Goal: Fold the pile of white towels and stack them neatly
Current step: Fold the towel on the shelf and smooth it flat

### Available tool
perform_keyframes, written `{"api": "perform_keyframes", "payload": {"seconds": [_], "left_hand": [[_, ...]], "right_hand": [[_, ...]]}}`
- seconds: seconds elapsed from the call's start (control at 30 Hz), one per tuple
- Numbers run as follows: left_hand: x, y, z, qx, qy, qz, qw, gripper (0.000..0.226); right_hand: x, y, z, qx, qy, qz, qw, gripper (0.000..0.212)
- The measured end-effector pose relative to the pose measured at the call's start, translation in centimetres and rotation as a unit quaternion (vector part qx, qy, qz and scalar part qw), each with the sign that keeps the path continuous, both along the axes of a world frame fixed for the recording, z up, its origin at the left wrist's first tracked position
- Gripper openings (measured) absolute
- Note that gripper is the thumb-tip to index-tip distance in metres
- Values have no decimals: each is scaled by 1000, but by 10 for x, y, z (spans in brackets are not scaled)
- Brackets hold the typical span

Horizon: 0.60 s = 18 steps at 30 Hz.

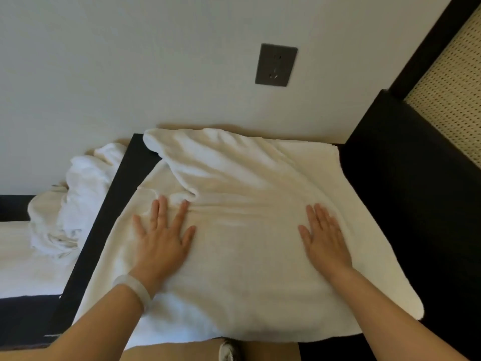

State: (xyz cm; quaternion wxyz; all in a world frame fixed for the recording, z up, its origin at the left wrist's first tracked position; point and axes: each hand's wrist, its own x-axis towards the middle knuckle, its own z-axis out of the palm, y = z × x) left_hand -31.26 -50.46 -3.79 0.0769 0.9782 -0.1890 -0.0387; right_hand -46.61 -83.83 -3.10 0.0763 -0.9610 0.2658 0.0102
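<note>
Dark table [122,178] against the wall carries a spread towel [247,230]; left hand [162,238] and right hand [325,238] press flat-fingered, smoothing wrinkles. Unfolded pile [75,199] waits left.

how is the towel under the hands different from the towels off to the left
The spread towel lies mostly flat on the dark table; the crumpled pile is bunched up beside it. The left hand and right hand press on the spread towel; nothing touches the crumpled pile. Both are white.
</note>
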Motion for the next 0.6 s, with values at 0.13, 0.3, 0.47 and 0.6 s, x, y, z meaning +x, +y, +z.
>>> {"api": "perform_keyframes", "payload": {"seconds": [0.13,0.3,0.47,0.6], "left_hand": [[-32,22,-3,-8,-7,-13,1000,72],[-31,28,3,-29,-30,-35,999,72],[-49,-57,24,-151,-144,-229,951,51],[-85,-130,19,-87,-110,-351,926,53]], "right_hand": [[-45,26,5,33,-9,26,999,64],[-41,-28,38,142,-196,-150,958,32],[-29,-94,50,129,-43,-287,948,35],[-25,-107,59,166,32,-327,930,38]]}}
